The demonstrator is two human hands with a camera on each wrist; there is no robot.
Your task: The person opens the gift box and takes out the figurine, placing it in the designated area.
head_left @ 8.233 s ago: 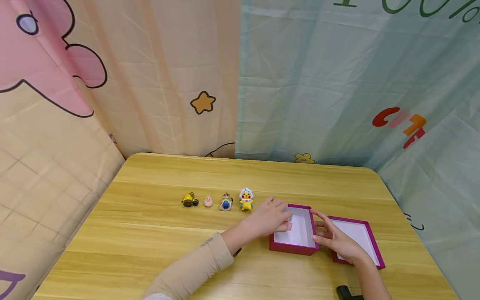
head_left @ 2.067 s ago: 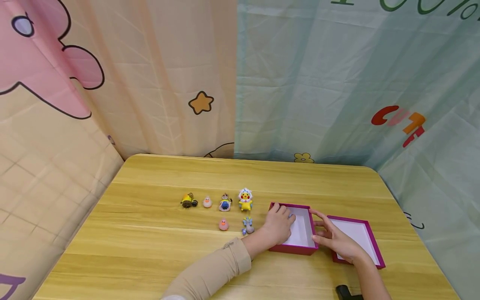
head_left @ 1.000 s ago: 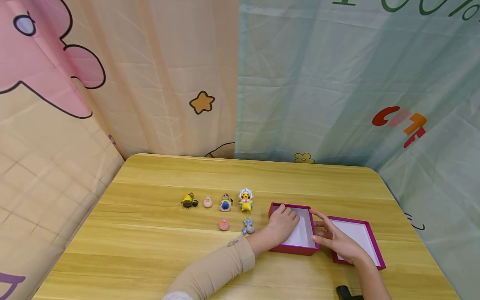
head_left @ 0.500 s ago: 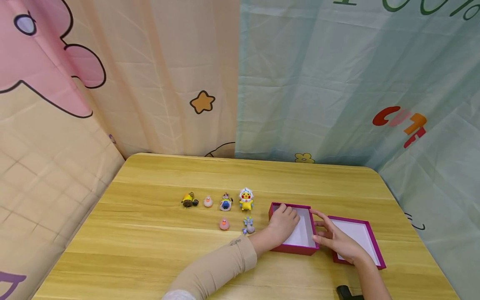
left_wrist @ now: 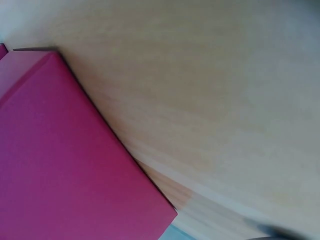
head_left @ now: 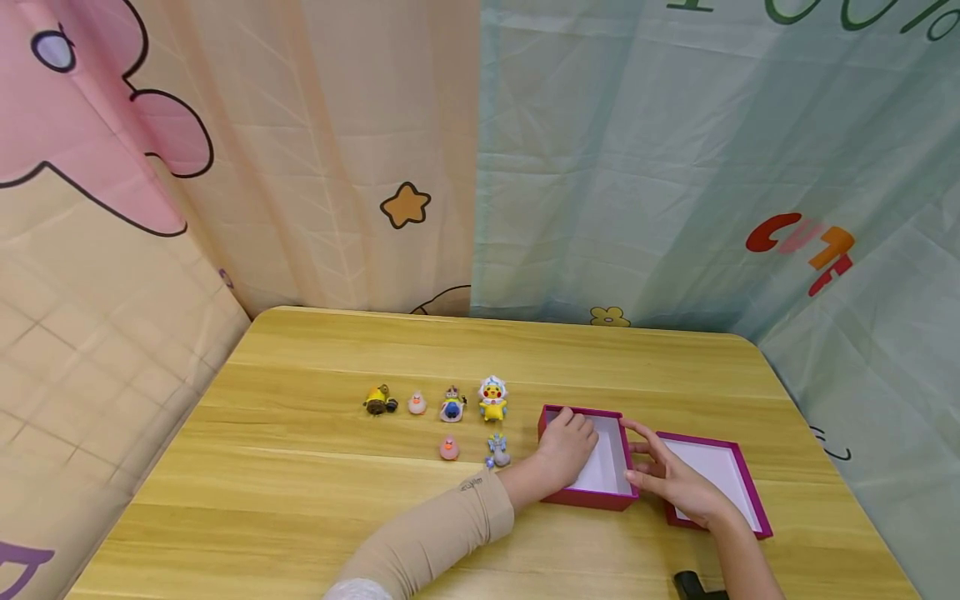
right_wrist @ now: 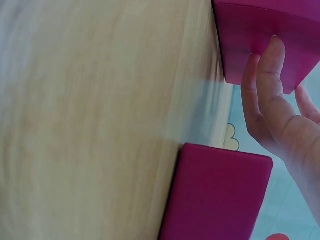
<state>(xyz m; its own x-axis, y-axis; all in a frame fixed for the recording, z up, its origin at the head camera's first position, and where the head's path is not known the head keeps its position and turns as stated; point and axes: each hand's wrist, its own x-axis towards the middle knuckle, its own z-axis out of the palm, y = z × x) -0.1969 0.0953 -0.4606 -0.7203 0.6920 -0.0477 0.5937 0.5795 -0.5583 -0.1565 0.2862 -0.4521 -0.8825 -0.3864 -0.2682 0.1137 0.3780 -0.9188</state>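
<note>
My left hand (head_left: 567,450) reaches down into a magenta box (head_left: 592,499) with a white inside. Its fingers are bent over the left part of the box and the fingertips are hidden, so whatever they touch cannot be seen. Extended fingers of my right hand (head_left: 675,483) touch the outer right wall of the same box; the right wrist view shows them against that wall. Left of the box stand small toys: a pink duck (head_left: 449,448), a grey-blue figurine (head_left: 497,450), a white duck (head_left: 417,404), a yellow figure in a white hood (head_left: 492,400).
Farther left are a crowned figurine (head_left: 452,406) and a yellow-and-black toy (head_left: 379,400). The magenta lid (head_left: 720,475) lies inside up, right of the box, partly behind my right hand. A black object (head_left: 693,586) sits at the front edge. Curtains (head_left: 600,167) hang behind the table (head_left: 300,500).
Since the oldest frame, the pink duck and grey-blue figurine have come into view on the table. My left hand has moved deeper into the box, then stayed nearly still. My right hand has not moved.
</note>
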